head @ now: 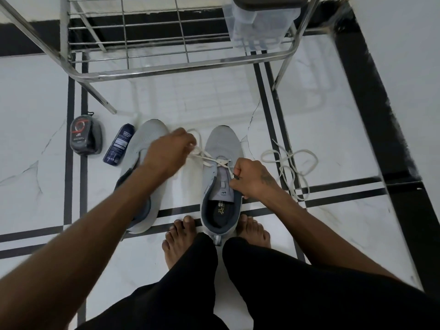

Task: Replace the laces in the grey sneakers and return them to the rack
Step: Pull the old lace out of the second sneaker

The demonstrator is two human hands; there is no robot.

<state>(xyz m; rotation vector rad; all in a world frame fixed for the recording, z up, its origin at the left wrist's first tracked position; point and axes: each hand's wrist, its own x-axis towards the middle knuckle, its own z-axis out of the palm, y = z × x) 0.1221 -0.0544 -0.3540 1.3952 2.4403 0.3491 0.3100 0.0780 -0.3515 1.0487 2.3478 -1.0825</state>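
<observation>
White marble floor (333,115) with black inlaid bands fills the frame. Chrome tube-and-wire shoe rack (181,64) spans the upper part of the frame, lower shelf bare except a clear plastic box with a dark lid (262,20) at upper right.

Two grey mesh sneakers sit at centre, toes toward the rack. Left-of-centre sneaker (147,144) is partly covered by the forearm and shows no lace. Right-of-centre sneaker (222,163) stands between the person's bare feet, with one cream flat lace (207,158) crossing only the lowest eyelets.

Left hand (171,153) pinches one end of that lace, drawn out toward the left-of-centre sneaker. Right hand (252,177) is curled and pinching the other end at the tongue, by the right eyelet row.

A second loose cream lace (292,163) lies tangled on the floor at centre right. At centre left lie a dark shoe-polish sponge case (85,136) and a navy spray can (119,148).

Judgement: lacing is at an early stage. To do it well, even both ends before going higher, keep the flat lace untwisted, and snug each crossing without puckering the tongue.
</observation>
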